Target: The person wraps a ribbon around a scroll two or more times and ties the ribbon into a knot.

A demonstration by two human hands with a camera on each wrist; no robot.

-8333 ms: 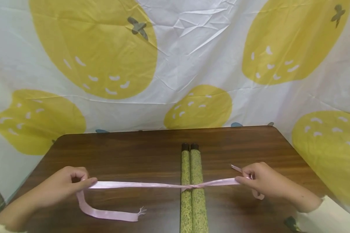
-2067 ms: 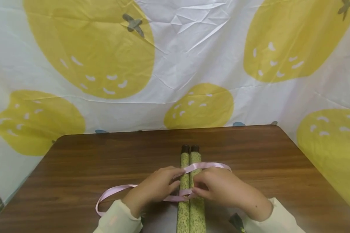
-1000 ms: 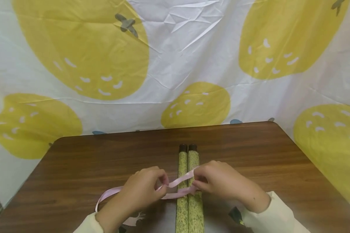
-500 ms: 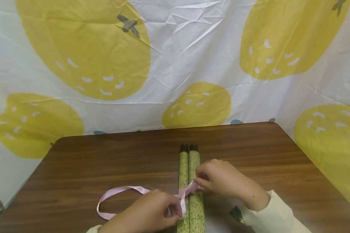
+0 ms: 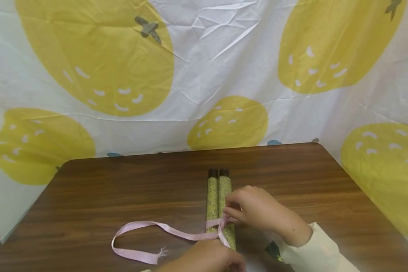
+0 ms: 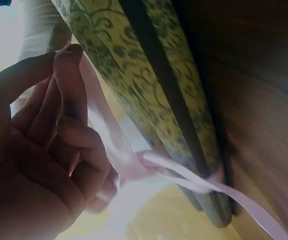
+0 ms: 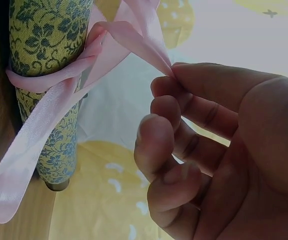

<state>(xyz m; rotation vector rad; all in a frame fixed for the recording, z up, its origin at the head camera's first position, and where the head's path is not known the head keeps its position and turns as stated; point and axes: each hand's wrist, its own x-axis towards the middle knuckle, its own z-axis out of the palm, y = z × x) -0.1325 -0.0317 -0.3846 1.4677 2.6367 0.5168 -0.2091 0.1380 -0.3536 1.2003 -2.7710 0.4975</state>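
Two rolls in yellow-green floral cloth with dark end caps, the left roll (image 5: pixel 212 198) and the right roll (image 5: pixel 225 187), lie side by side on the table. A pink ribbon (image 5: pixel 187 236) goes around both, crossing in a loose knot on top. My right hand (image 5: pixel 255 206) pinches a folded ribbon loop (image 7: pixel 144 47) between thumb and forefinger, just above the knot. Nearer me, low in the head view, my left hand (image 5: pixel 207 257) overlaps the rolls. In the left wrist view its thumb and fingertip pinch a ribbon strand (image 6: pixel 101 117) leading to the knot.
A frayed ribbon tail curls across the brown wooden table (image 5: pixel 139 189) to the left. Beside my right sleeve (image 5: pixel 314 247) sits a small dark object (image 5: pixel 273 250). A white curtain (image 5: pixel 207 75) printed with yellow lemons hangs behind the table.
From an outstretched ribbon, both hands have come in over the rolls. Lately my left hand has drawn its strand across and toward me, while the right hand has stayed near the knot.
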